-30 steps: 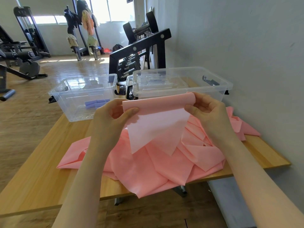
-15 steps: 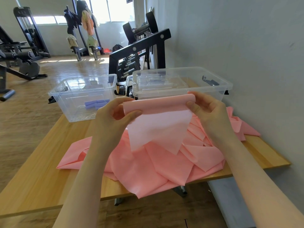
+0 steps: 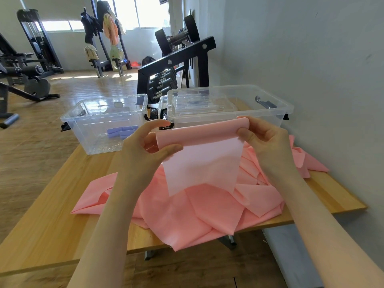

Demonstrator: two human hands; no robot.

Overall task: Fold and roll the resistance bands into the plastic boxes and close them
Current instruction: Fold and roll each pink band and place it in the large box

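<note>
So the pink band (image 3: 199, 206) is lying mostly loose, heaped on the table (image 3: 52, 231), and only its top end is getting rolled, meaning most of the rolling is waiting. The left hand (image 3: 143, 154) and right hand (image 3: 268, 142) are each pinching 1 end of the roll (image 3: 202, 132), which is spanning between them above the heap. Farther back, 1 open box (image 3: 104, 121) is holding purple rolls (image 3: 122, 130); the lidded box (image 3: 228, 104) is sitting beside it.

The left hand (image 3: 145, 154) covers one end of the pink stretchy band (image 3: 199, 163); both arms leave the picture's bottom.
</note>
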